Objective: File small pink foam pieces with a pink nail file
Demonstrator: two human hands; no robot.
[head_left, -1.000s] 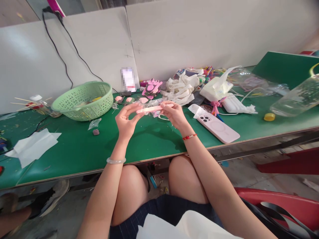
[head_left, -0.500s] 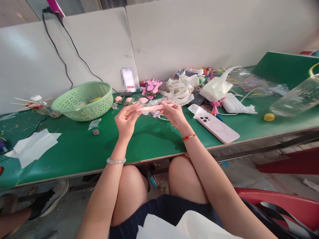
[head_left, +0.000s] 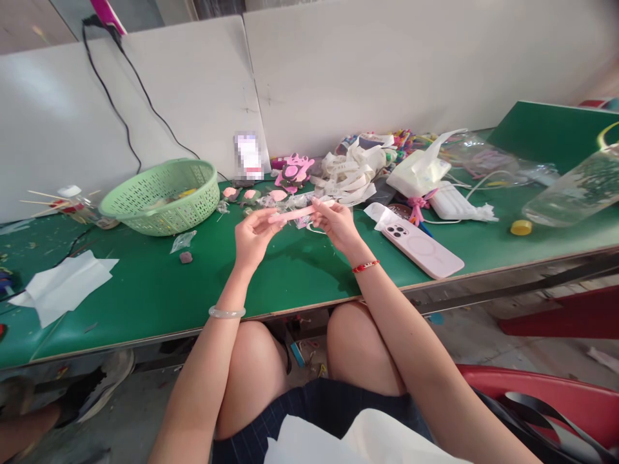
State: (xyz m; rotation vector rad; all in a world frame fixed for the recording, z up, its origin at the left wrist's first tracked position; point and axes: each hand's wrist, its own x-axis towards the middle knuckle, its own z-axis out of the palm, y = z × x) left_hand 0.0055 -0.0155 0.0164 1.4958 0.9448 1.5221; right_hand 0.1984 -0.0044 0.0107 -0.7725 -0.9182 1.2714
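Note:
A thin pale pink strip (head_left: 300, 212) is stretched between my two hands, above the green table. Its left end is pinched in the fingers of my left hand (head_left: 254, 237). My right hand (head_left: 338, 225) grips the other end between thumb and fingers. What the strip is made of I cannot make out. Just behind it lie small pink lumps (head_left: 278, 194) on dark bases and a pink-and-black figure (head_left: 294, 171). Crumpled clear plastic shows partly behind the strip.
A green basket (head_left: 164, 200) stands at the left, near white paper (head_left: 68, 283) and a small greyish lump (head_left: 186, 258). To the right are a pink phone (head_left: 423, 248), a tissue pack (head_left: 420, 169), a yellow cap (head_left: 521, 227) and a large clear bottle (head_left: 575, 193). White ribbon (head_left: 353, 171) is heaped behind.
My left hand has shifted a little right and down, so the strip now slants, its left end lower. My right hand has barely moved; both still hold the strip.

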